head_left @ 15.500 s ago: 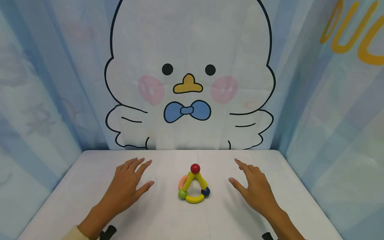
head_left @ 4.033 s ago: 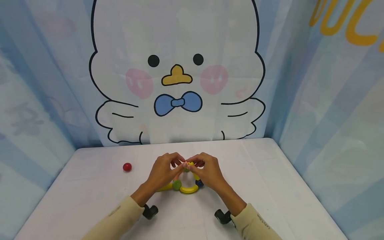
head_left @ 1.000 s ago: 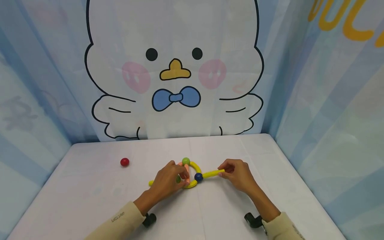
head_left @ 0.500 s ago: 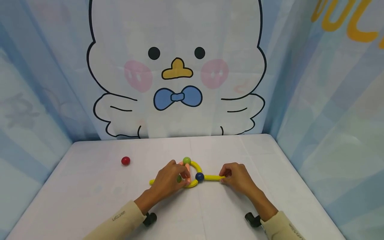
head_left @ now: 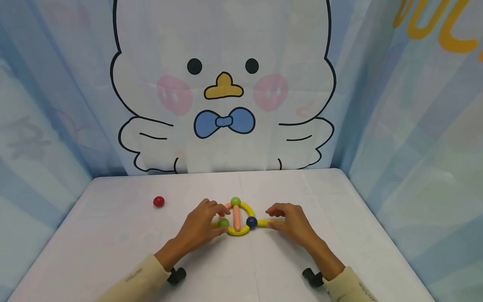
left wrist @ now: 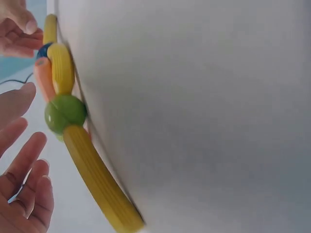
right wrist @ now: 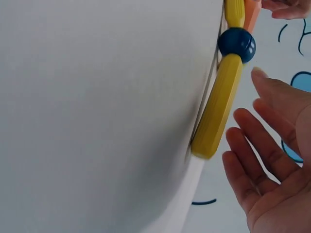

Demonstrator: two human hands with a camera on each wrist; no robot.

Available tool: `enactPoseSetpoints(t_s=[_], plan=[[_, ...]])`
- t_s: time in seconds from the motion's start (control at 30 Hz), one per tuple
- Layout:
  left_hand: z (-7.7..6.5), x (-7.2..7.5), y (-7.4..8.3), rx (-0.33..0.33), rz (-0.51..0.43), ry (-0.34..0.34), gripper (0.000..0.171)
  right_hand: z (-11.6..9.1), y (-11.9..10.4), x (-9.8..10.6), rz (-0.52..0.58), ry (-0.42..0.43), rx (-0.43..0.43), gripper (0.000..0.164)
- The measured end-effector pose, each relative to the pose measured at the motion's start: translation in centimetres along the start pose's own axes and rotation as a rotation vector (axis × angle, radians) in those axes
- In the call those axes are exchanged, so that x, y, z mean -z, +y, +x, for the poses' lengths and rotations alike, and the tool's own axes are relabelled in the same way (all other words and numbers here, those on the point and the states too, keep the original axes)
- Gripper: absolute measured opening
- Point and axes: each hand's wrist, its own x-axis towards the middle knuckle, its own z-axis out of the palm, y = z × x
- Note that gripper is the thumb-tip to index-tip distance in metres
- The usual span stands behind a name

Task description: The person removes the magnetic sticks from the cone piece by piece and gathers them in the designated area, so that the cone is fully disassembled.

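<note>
Ball-and-stick ring [head_left: 238, 232], one, lying on the tabletop [head_left: 113, 243] between my two hands: curved yellow and salmon sticks, far green ball [head_left: 235, 201], left green ball [head_left: 223, 222], blue ball [head_left: 251, 222]. Straight salmon stick [head_left: 236, 217], one, running from the far green ball towards the yellow front curve; contact there, I cannot tell. Right yellow stick [right wrist: 217, 109], straight, joined to the blue ball; my right hand [head_left: 296, 223] just beside it, fingers spread, apart. Left yellow stick [left wrist: 102, 179], straight, joined to the left green ball; my left hand [head_left: 200, 223] just beside, fingers spread, apart. Red ball [head_left: 159, 201], one, off to the left, well apart from the ring.
</note>
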Motion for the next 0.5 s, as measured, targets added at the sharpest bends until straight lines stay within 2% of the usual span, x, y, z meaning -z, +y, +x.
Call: enactPoseSetpoints(t_s=[0.23, 0.5], plan=[[-1.0, 1.2, -1.7, 0.076, 0.010, -0.034, 0.042, 0.2, -1.8, -1.1, 0.066, -0.007, 0.056, 0.033], [-1.8, 1.9, -3.4, 0.119, 0.018, -0.064, 0.035, 0.8, -3.6, -2.6, 0.124, 0.001, 0.189, 0.034]])
